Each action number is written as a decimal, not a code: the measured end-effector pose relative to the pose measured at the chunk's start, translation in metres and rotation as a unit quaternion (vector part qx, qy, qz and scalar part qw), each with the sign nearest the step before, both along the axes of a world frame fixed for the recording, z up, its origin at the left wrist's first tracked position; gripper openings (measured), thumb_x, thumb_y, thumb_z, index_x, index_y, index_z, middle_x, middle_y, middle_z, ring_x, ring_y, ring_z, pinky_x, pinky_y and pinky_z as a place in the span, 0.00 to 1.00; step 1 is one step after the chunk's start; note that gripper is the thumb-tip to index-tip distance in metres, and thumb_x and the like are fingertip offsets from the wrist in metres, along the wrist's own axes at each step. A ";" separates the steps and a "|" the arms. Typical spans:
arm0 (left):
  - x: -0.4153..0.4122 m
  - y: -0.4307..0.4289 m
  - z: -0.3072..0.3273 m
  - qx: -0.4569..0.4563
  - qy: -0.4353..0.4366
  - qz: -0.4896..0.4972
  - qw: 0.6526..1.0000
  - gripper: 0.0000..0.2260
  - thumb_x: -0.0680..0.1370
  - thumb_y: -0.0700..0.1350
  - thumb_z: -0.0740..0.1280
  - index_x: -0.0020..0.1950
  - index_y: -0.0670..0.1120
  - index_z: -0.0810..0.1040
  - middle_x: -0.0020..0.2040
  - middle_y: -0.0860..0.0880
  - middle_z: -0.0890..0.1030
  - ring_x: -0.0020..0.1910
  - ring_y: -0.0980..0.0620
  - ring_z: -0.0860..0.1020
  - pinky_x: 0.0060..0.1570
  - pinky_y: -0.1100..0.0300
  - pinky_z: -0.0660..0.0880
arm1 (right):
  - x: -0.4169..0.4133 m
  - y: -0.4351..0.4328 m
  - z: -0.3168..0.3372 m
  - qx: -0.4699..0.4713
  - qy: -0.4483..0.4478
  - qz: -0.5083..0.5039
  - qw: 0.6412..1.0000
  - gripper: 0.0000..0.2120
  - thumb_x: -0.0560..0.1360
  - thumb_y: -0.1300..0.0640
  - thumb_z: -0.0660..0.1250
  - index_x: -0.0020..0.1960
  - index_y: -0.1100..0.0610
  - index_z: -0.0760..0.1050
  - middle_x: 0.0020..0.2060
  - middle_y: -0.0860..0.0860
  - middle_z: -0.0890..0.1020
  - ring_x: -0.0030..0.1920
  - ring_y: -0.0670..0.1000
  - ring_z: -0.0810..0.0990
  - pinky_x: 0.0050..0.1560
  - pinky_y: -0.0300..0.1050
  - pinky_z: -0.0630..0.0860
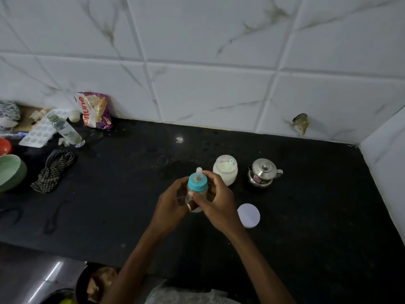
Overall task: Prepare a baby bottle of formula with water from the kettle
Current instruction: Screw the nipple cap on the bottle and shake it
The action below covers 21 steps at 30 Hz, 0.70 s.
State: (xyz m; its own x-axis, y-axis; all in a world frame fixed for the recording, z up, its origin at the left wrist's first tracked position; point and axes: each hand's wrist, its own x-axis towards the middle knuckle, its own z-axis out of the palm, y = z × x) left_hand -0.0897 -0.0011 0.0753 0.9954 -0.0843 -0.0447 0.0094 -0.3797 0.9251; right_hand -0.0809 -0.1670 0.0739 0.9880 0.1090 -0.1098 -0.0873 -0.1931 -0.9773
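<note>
The fingers (181, 183) of the left hand (172, 204) are curled round the left side of the baby bottle (199, 190), gripping its clear body; one finger wears a ring (189, 207). The right hand (218, 200) grips from the other side, its fingers (210, 175) bent round the far edge of the teal collar (194, 182) and its thumb laid across the near side just under it. The collar is on the bottle, and the pale teat (199, 173) stands up through it. The bottle is held roughly upright over the middle of the black table (131, 205). The hands hide most of its body, so I cannot tell what is in it or whether its base touches the table.

Just to the right and a little farther off stands the open formula jar (225, 174), with white powder inside. To the right of that, near it but apart, is the small steel kettle (263, 175), its lid on. A round pale lid (249, 215) lies flat on the table, near the right wrist.

Well off to the left lie a crumpled checked cloth (54, 170), a green bowl (11, 175) at the edge of view, and farther back a plastic water bottle (66, 131) resting across a white moulded tray (37, 133). A printed packet (96, 110) leans against the marbled wall tiles (208, 88).
</note>
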 end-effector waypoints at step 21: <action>0.098 0.035 -0.065 -0.007 -0.029 0.030 0.999 0.26 0.75 0.32 0.74 0.71 0.46 0.75 0.61 0.56 0.80 0.59 0.72 0.78 0.57 0.74 0.75 | 0.089 0.052 -0.052 -0.103 0.060 -0.001 0.993 0.27 0.80 0.51 0.70 0.76 0.51 0.67 0.67 0.47 0.79 0.64 0.43 0.76 0.63 0.39 0.75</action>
State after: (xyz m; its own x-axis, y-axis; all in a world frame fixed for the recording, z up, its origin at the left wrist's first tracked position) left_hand 0.0079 0.0337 0.0106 0.9996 -0.0256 0.0138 -0.0222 -0.3668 0.9300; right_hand 0.0078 -0.1149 0.0220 0.9667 0.0700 -0.2460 -0.2007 -0.3883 -0.8994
